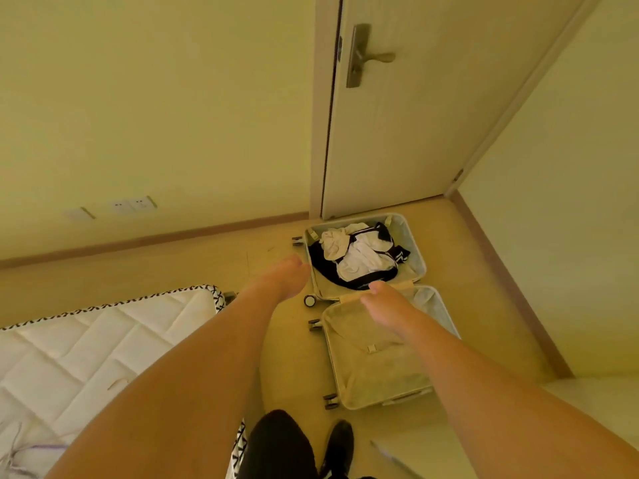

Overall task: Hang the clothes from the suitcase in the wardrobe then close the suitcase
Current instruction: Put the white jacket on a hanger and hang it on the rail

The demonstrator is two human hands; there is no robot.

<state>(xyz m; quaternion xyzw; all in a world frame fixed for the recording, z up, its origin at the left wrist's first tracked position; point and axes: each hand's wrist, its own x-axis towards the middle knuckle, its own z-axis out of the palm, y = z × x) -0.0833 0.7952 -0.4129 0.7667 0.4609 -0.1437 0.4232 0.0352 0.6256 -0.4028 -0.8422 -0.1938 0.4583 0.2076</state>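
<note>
A pale suitcase (pixel 420 257) lies wide open on the floor in front of a door. Its far half holds a heap of white and black clothes (pixel 359 257); its near half (pixel 377 371) is lined and holds nothing that I can see. Both my arms reach forward and down toward it. My left hand (pixel 285 276) hangs in the air beside the suitcase's left edge, fingers loosely bent, holding nothing. My right hand (pixel 387 307) hovers over the hinge between the two halves, fingers relaxed, also holding nothing. No wardrobe is in view.
A white quilted mattress (pixel 86 344) fills the lower left. A closed door (pixel 415 108) with a lever handle (pixel 366 57) stands behind the suitcase. Wall sockets (pixel 133 204) sit low on the left wall. My shoe (pixel 339 447) is on the floor below.
</note>
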